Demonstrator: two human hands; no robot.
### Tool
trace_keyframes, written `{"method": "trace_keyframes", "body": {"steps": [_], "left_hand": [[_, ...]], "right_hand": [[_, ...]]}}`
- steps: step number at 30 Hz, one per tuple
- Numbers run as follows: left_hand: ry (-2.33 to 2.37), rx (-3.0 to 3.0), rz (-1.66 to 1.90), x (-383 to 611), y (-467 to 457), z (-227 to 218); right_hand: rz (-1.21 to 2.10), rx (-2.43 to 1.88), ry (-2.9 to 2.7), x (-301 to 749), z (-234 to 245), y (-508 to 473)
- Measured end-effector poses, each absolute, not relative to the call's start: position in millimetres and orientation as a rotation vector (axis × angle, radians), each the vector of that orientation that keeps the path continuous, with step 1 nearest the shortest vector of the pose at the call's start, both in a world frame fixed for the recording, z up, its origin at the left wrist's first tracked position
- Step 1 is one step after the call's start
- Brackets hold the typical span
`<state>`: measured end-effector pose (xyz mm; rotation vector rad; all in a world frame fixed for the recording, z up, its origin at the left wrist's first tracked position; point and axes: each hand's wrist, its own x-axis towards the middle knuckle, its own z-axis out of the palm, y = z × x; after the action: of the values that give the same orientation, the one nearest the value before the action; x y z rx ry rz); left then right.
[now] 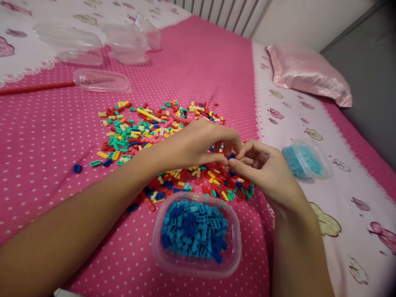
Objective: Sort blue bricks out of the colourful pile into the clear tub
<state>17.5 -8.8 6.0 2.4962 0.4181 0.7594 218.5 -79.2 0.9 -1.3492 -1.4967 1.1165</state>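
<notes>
Over the right side of a spread heap of small toy bricks [133, 134], my two hands meet with their fingertips together. My left hand [204, 140] is closed in a pinch, and a dark blue toy brick [231, 156] shows at its fingertips. Fingers bent, my right hand [262, 165] pinches at the same spot from the right. The fingers cover most of this brick. Just below the hands stands a clear plastic tub [198, 270] holding many light and dark blue bricks.
Another clear tub [324, 169] with light blue bricks stands at the right. Clear plastic containers [123, 41] lie at the back left, near a clear lid [103, 80] and a red stick [37, 88]. A pink pillow [309, 74] rests at the back right of the bed.
</notes>
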Motion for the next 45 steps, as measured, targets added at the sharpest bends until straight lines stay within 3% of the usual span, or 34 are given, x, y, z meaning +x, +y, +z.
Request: {"method": "trace_keyframes", "body": {"steps": [27,45], "left_hand": [[0.483,2.510,0.781,21,-5,-1],[0.529,2.562,0.837,23,-11,4]], "right_hand": [[1.001,-1.334,-1.422,215,-5,-69],[1.149,-1.287,-1.345,216,-10,-67]]}}
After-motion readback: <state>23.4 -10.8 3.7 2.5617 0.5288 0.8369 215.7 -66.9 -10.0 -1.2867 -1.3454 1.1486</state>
